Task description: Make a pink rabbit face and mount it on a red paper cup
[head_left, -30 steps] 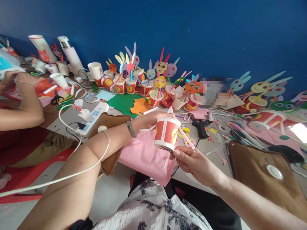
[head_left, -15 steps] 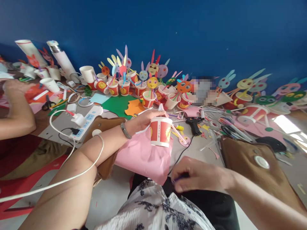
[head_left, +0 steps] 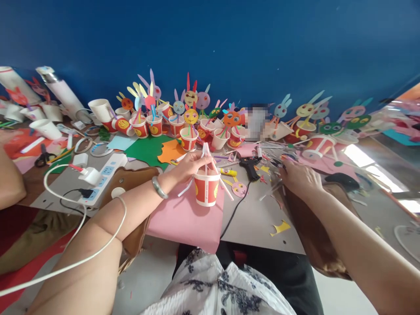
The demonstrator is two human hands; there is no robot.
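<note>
Right hand [head_left: 300, 175] has moved from near the lap [head_left: 278, 267] to the clutter [head_left: 269, 154] right of the held cup [head_left: 206, 192]; whether it grips anything cannot be told. Pink paper [head_left: 183, 227] lies beneath and nearside of the cup, contact unconfirmed. Left hand [head_left: 190, 164] pinches white straws [head_left: 205, 151] above the cup's rim, cup upright. Black glue gun [head_left: 251, 168] lies right of and beyond the cup. Farther beyond it: decorated cups [head_left: 188, 142], then blue wall [head_left: 210, 39].

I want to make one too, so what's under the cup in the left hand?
Pink paper shows around the base of the cup; whatever lies directly beneath it is hidden.
</note>
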